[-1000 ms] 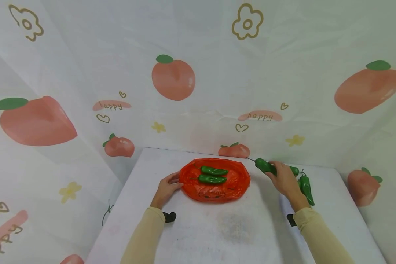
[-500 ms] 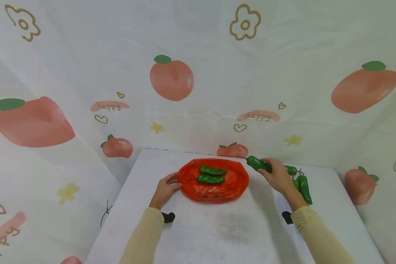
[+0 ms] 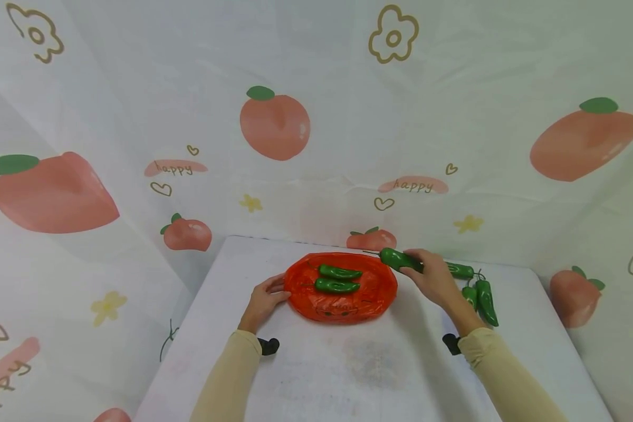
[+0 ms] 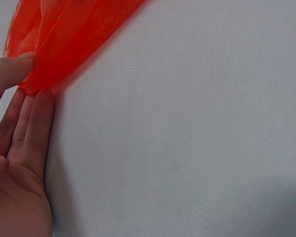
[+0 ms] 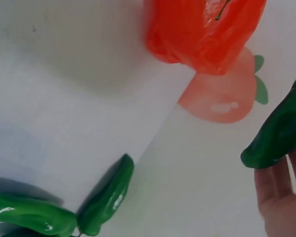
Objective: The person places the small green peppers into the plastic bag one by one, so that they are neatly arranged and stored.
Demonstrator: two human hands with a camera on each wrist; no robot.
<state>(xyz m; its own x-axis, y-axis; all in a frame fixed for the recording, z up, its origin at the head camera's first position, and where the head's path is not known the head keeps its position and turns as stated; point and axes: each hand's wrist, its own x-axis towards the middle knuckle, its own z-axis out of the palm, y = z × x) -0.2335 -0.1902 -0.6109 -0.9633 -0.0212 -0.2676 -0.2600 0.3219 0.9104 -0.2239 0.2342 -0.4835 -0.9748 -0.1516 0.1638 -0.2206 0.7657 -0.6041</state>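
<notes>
An oval, open-mouthed red plastic bag lies at the back middle of the table, two green chili peppers side by side inside it. At its left edge, my left hand pinches the plastic; in the left wrist view the thumb overlaps the red film with the fingers behind. My right hand holds another green chili pepper by one end. This pepper's stem end points left and overlaps the bag's right rim in the head view. The right wrist view shows it raised, the fingers beneath.
To the right of my right hand, several green chili peppers lie on the white table, stems together. A white curtain with printed fruit rises along the table's back edge. A black strap part shows at each wrist.
My right hand has moved left with its green chili pepper, from beside the loose peppers to the bag's right rim. The left hand keeps its place at the bag's edge.
</notes>
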